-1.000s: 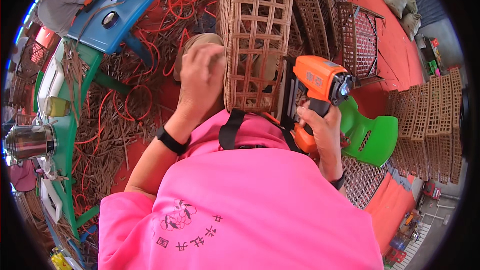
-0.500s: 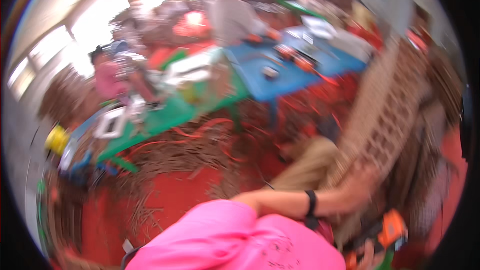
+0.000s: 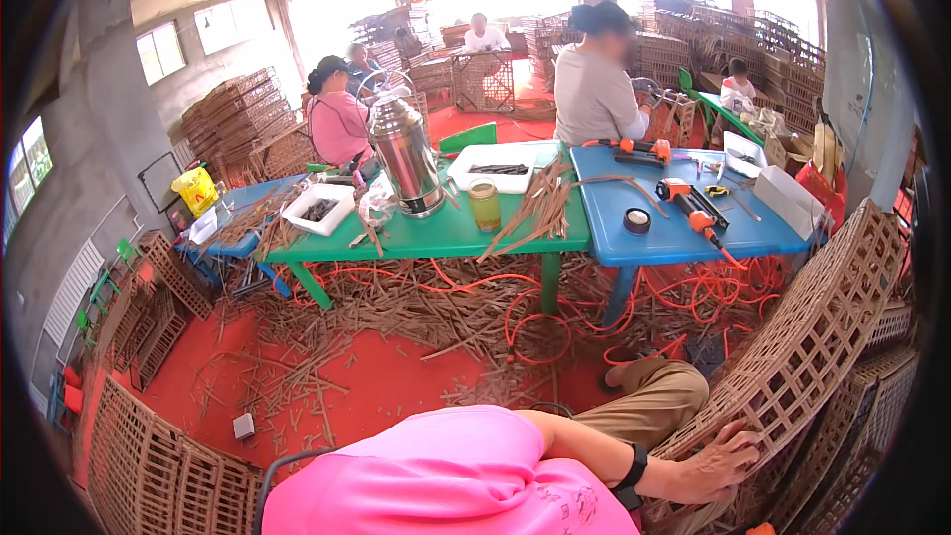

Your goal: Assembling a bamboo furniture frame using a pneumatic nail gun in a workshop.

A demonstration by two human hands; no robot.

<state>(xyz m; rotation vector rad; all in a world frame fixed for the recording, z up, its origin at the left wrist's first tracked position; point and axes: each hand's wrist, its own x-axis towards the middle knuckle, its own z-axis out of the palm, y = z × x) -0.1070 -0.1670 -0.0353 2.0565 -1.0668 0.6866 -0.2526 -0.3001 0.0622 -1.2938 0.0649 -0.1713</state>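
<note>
My left hand (image 3: 715,464), with a black band on its wrist, is at the lower right on a large brown woven lattice basket (image 3: 792,337). Its fingers curl over the lattice near the lower end. The basket stands tilted, slanting from beside my leg up to the right. My right hand is out of the picture. Only a small orange tip (image 3: 761,529) shows at the bottom edge below the basket; I cannot make out more of it there.
A green table (image 3: 426,238) and a blue table (image 3: 624,208) bear trays, a metal flask (image 3: 401,154), strips and orange-black nail guns (image 3: 688,208). Orange hoses (image 3: 540,337) and strips litter the red floor. Stacked lattice crates (image 3: 163,456) stand lower left. Several people work beyond.
The blurred view has swung and steadied. The orange-black nail gun, earlier in my right hand at the lower right, has nearly left the picture with that hand. My left hand stays on the basket.
</note>
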